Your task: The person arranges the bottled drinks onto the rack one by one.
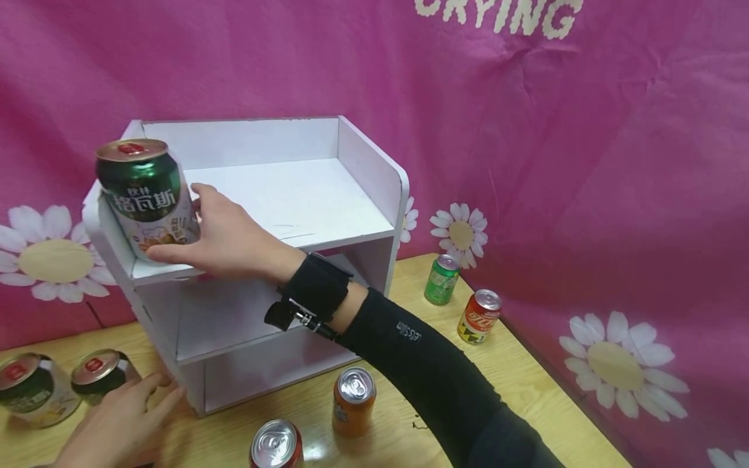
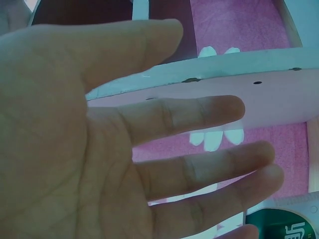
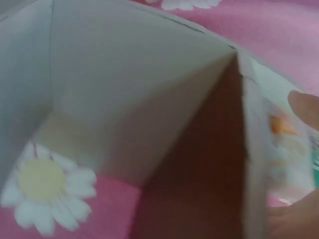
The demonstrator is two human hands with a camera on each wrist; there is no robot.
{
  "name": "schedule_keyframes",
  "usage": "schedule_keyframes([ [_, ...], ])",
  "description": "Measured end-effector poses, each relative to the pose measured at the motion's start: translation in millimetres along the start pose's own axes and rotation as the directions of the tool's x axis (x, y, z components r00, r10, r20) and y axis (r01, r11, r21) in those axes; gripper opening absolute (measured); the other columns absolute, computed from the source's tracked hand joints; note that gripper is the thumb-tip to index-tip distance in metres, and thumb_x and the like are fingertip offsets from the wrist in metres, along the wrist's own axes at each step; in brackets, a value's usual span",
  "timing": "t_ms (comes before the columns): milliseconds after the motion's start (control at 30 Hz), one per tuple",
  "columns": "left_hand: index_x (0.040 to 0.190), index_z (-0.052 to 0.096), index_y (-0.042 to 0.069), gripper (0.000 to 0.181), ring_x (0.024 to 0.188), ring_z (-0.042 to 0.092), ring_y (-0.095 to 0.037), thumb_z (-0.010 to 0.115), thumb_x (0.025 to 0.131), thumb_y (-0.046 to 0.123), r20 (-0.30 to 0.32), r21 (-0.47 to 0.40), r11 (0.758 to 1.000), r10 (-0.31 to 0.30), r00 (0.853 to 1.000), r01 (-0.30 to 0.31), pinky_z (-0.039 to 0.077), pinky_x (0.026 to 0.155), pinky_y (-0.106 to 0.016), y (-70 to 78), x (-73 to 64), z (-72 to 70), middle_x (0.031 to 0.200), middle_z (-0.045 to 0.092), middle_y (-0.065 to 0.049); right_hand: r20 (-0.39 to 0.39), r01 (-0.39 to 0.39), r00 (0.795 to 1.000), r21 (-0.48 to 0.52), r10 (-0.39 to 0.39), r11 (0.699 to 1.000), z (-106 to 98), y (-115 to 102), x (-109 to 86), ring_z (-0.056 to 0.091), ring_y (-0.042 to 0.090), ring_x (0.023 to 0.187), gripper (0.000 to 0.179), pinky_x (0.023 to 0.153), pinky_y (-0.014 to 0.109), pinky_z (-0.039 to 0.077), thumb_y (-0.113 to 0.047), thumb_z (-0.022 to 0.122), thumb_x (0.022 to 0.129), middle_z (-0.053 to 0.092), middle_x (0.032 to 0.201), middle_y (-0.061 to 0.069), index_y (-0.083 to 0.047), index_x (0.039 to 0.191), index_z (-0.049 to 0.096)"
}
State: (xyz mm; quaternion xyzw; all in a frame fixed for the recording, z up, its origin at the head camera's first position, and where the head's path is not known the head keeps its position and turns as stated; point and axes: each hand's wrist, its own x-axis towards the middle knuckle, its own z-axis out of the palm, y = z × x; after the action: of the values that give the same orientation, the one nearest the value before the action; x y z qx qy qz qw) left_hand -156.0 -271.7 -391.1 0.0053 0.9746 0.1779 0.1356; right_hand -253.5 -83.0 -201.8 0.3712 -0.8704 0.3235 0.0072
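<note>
My right hand (image 1: 231,237) grips a green and white drink can (image 1: 146,205) with a gold top and red tab, thumb on the near side and fingers round the right side. The can stands at the front left corner of the white shelf unit's (image 1: 281,195) top board, close by the left side panel. In the right wrist view only part of the can (image 3: 289,154) shows beside the panel. My left hand (image 1: 119,419) is low at the left, its fingers spread and straight, empty in the left wrist view. Two matching green cans (image 1: 35,393) (image 1: 102,374) stand beside it.
On the wooden table (image 1: 409,390), an orange can (image 1: 354,406) and a red can (image 1: 276,445) stand before the shelf unit. A green can (image 1: 441,283) and a red-yellow can (image 1: 478,318) stand to its right. Behind hangs a pink cloth (image 1: 526,162) with daisies.
</note>
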Motion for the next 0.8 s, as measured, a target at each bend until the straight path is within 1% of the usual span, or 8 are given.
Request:
schedule_keyframes([
  [100, 0.12, 0.054, -0.008, 0.076, 0.095, 0.058, -0.047, 0.037, 0.094, 0.061, -0.012, -0.006, 1.0, 0.013, 1.0, -0.014, 0.046, 0.073, -0.06, 1.9, 0.4, 1.0, 0.107, 0.06, -0.029, -0.041, 0.057, 0.997, -0.13, -0.063, 0.99, -15.9, 4.5, -16.1, 0.042, 0.006, 0.121, 0.079, 0.096, 0.013, 0.032, -0.044, 0.069, 0.083, 0.045, 0.135, 0.004, -0.004, 0.142, 0.034],
  [167, 0.121, 0.054, -0.009, 0.076, 0.096, 0.057, -0.049, 0.036, 0.095, 0.06, -0.026, -0.005, 1.0, 0.024, 0.999, -0.024, 0.045, 0.073, -0.061, 2.8, -0.4, 1.0, 0.109, 0.06, -0.03, -0.098, 0.154, 0.98, -0.177, -0.173, 0.972, -27.6, 9.9, -31.6, 0.042, 0.009, 0.122, 0.066, 0.099, 0.012, 0.03, -0.037, 0.067, 0.087, 0.047, 0.133, 0.008, -0.001, 0.136, 0.042],
  [233, 0.121, 0.054, -0.008, 0.075, 0.097, 0.057, -0.049, 0.036, 0.095, 0.06, -0.035, -0.006, 1.0, 0.027, 0.999, -0.027, 0.044, 0.074, -0.062, 3.3, -1.9, 0.4, 0.109, 0.06, -0.03, -0.165, 0.275, 0.939, -0.172, -0.302, 0.946, -37.3, 18.2, -49.3, 0.046, 0.01, 0.117, 0.048, 0.097, 0.013, 0.032, -0.027, 0.067, 0.088, 0.053, 0.124, 0.009, 0.0, 0.125, 0.052],
  [333, 0.12, 0.055, -0.006, 0.073, 0.095, 0.058, -0.048, 0.035, 0.095, 0.06, -0.034, -0.005, 1.0, 0.021, 0.999, -0.021, 0.044, 0.073, -0.062, 2.4, -3.2, -0.1, 0.109, 0.06, -0.03, -0.238, 0.447, 0.853, -0.124, -0.464, 0.886, -45.0, 36.5, -75.3, 0.054, 0.011, 0.103, 0.026, 0.089, 0.015, 0.042, -0.013, 0.068, 0.086, 0.06, 0.107, 0.009, 0.001, 0.107, 0.06],
  [433, 0.119, 0.054, -0.008, 0.074, 0.094, 0.058, -0.048, 0.035, 0.095, 0.06, -0.018, 0.001, 1.0, 0.009, 1.0, -0.009, 0.045, 0.072, -0.062, 0.9, -1.4, 0.2, 0.108, 0.059, -0.031, -0.241, 0.528, 0.811, -0.092, -0.533, 0.845, -44.7, 61.0, -98.5, 0.058, 0.013, 0.092, 0.016, 0.083, 0.018, 0.047, -0.007, 0.069, 0.085, 0.063, 0.096, 0.008, 0.002, 0.098, 0.063],
  [500, 0.12, 0.052, -0.01, 0.078, 0.095, 0.057, -0.049, 0.035, 0.095, 0.062, 0.006, 0.009, 1.0, -0.007, 1.0, 0.007, 0.045, 0.072, -0.062, 0.0, 0.9, 1.3, 0.108, 0.058, -0.033, -0.217, 0.539, 0.811, -0.085, -0.544, 0.838, -40.3, 78.4, -113.1, 0.059, 0.014, 0.087, 0.013, 0.082, 0.02, 0.047, -0.005, 0.069, 0.084, 0.064, 0.092, 0.007, 0.001, 0.095, 0.063],
  [567, 0.121, 0.05, -0.012, 0.084, 0.096, 0.056, -0.051, 0.034, 0.093, 0.065, 0.037, 0.014, 1.0, -0.028, 0.999, 0.028, 0.045, 0.073, -0.062, -0.4, 3.2, 2.5, 0.108, 0.057, -0.034, -0.192, 0.528, 0.824, -0.078, -0.532, 0.846, -34.6, 96.3, -127.7, 0.058, 0.014, 0.086, 0.011, 0.081, 0.021, 0.047, -0.005, 0.068, 0.084, 0.064, 0.091, 0.004, -0.001, 0.094, 0.064],
  [800, 0.119, 0.051, -0.014, 0.085, 0.093, 0.057, -0.049, 0.04, 0.091, 0.065, 0.069, 0.016, 0.999, -0.041, 0.997, 0.04, 0.046, 0.072, -0.061, -1.8, 9.2, 7.0, 0.107, 0.056, -0.035, -0.193, 0.354, 0.916, -0.024, -0.352, 0.935, -20.9, 150.7, -181.6, 0.058, 0.01, 0.083, 0.009, 0.074, 0.026, 0.052, -0.007, 0.067, 0.086, 0.063, 0.089, -0.001, -0.007, 0.094, 0.063],
])
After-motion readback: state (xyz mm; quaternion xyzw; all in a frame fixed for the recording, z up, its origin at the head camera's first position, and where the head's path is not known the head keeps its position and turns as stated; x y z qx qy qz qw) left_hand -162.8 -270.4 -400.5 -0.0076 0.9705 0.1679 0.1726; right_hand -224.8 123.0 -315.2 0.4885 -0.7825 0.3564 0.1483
